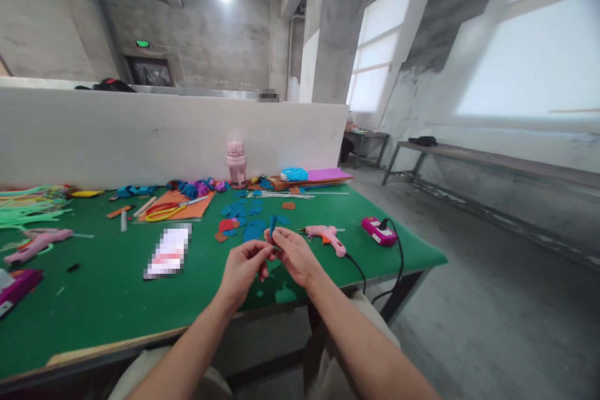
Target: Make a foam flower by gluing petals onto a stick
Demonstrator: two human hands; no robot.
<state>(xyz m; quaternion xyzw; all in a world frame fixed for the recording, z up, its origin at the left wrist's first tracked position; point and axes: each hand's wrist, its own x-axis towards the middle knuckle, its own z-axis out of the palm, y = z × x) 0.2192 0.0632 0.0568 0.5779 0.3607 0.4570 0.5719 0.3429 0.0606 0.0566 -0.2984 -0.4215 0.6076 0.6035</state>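
A small rolled blue piece (pixel 272 224), felt or paper by its look, stands upright between the thumb and fingers of my right hand (pixel 294 254). Just below it, my left hand (pixel 244 267) is closed in a pinch, its fingertips touching those of the right. What the left fingertips grip is too small to make out. Flat blue cut pieces (pixel 254 229) lie on the green table just beyond my hands, beside a red round piece (pixel 225 225) and a few brown ones. To the right lies a pink glue gun (pixel 327 234) with a black cord.
Scissors (pixel 166 211) lie on orange sheets at the left, near a blurred-out flat item (pixel 169 251). A second pink glue gun (pixel 40 242) is farther left. A magenta power box (pixel 379 231) sits near the right edge. Behind stand a pink bottle (pixel 237 162) and white partition (pixel 178 137).
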